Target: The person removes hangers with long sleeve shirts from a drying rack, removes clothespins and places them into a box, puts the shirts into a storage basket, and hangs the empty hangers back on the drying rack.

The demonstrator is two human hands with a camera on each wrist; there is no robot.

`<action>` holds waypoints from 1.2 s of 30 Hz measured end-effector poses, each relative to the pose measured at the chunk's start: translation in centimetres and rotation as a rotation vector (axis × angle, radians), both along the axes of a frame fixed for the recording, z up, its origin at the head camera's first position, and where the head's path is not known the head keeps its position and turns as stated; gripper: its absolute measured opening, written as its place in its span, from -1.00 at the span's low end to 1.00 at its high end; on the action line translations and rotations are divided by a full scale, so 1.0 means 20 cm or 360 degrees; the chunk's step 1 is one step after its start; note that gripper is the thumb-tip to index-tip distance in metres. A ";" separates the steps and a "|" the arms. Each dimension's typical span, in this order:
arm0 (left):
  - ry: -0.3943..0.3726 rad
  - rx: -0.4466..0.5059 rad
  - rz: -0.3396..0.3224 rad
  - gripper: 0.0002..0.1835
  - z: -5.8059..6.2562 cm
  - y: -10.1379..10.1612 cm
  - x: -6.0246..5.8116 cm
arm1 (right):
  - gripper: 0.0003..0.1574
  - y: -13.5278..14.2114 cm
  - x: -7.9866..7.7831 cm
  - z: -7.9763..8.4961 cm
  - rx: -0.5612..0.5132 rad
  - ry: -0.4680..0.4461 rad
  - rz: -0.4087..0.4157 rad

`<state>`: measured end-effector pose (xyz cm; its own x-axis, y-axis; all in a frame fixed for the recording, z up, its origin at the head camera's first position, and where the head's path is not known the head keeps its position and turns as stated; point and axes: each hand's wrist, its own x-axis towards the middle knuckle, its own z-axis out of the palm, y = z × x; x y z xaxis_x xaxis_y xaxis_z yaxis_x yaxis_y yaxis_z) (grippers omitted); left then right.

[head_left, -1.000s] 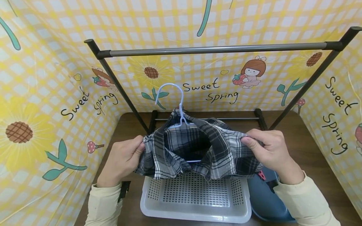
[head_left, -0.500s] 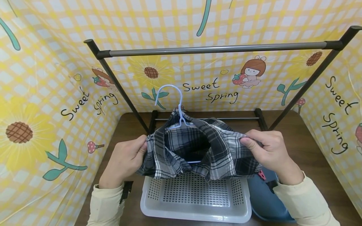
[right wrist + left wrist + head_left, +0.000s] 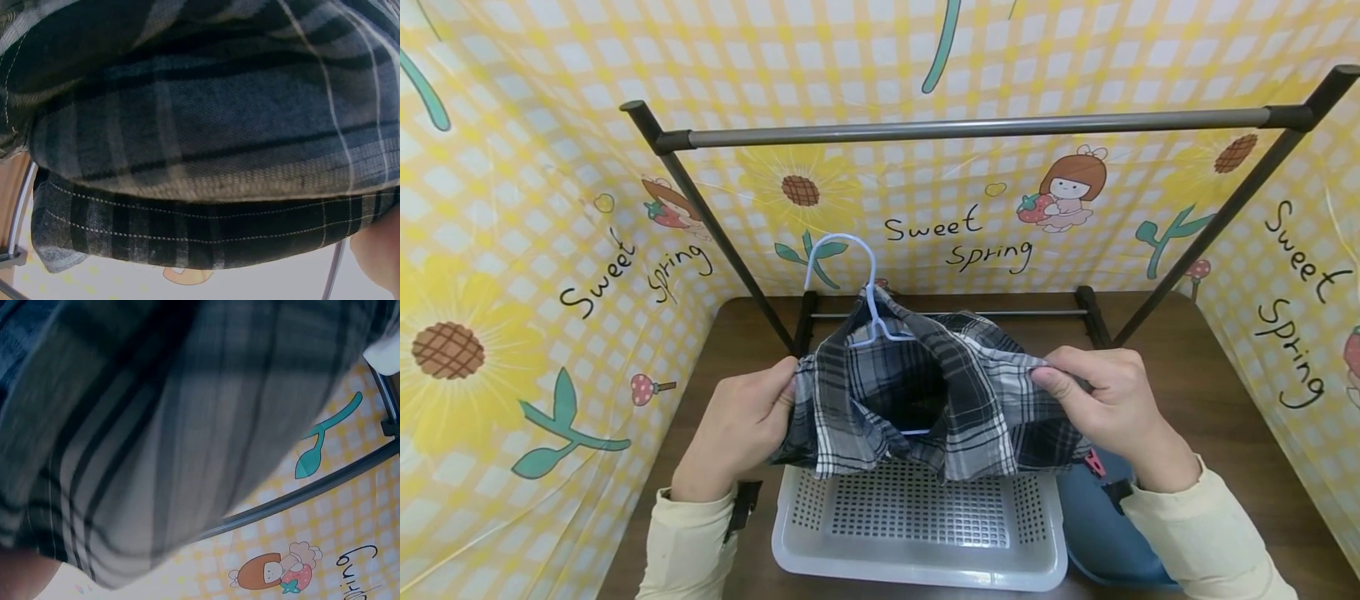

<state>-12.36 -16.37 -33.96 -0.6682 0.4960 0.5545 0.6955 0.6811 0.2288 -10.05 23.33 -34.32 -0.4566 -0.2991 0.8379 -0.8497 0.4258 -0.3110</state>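
A black, grey and white plaid shirt (image 3: 977,392) hangs on a pale blue clothes hanger (image 3: 874,312), whose hook rises out of the collar and tilts left. My left hand (image 3: 741,421) pinches the shirt at its left shoulder in the head view. On the other side my right hand (image 3: 1108,400) pinches the right shoulder between thumb and fingers. The collar gapes toward me, and a bit of the hanger's lower bar shows inside it. Plaid cloth (image 3: 187,425) fills much of the left wrist view; folded shirt fabric (image 3: 219,137) covers most of the right wrist view.
Beneath the shirt stands a light grey perforated plastic basket (image 3: 917,575). A dark blue container (image 3: 1108,525) with a pink clip (image 3: 1095,463) sits right of it, partly behind my right forearm. A clothes rack with a grey bar (image 3: 970,127) stands behind on the brown table (image 3: 1210,375).
My left hand has shifted right with its side of the shirt, and the right hand slightly left. The hanger hook has dropped a little and moved left.
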 end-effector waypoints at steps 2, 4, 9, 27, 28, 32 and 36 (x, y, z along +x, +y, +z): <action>0.0011 0.0018 -0.0013 -0.74 0.00 0.01 0.00 | -0.49 0.00 0.00 0.00 0.0001 -0.0001 0.0000; 0.0025 0.0033 -0.0026 -0.73 0.00 0.02 0.00 | -0.49 -0.01 0.00 0.00 0.0005 -0.0002 -0.0005; 0.0016 0.0072 -0.0061 -0.73 0.01 0.05 0.00 | -0.49 -0.02 0.00 -0.01 0.0009 -0.0010 0.0010; -0.0244 0.0304 -0.0291 -0.70 0.00 0.13 0.00 | -0.51 -0.06 0.00 -0.01 0.0110 0.0082 0.0049; -0.0249 0.0312 -0.0302 -0.72 0.00 0.14 0.00 | -0.51 -0.07 0.00 -0.01 0.0116 0.0090 0.0049; -0.0250 0.0333 -0.0336 -0.76 0.00 0.16 -0.01 | -0.51 -0.08 0.00 -0.01 0.0125 0.0106 0.0048; -0.0167 0.0349 -0.0364 -0.77 -0.01 0.17 -0.02 | -0.51 -0.08 0.01 -0.01 0.0134 0.0105 0.0031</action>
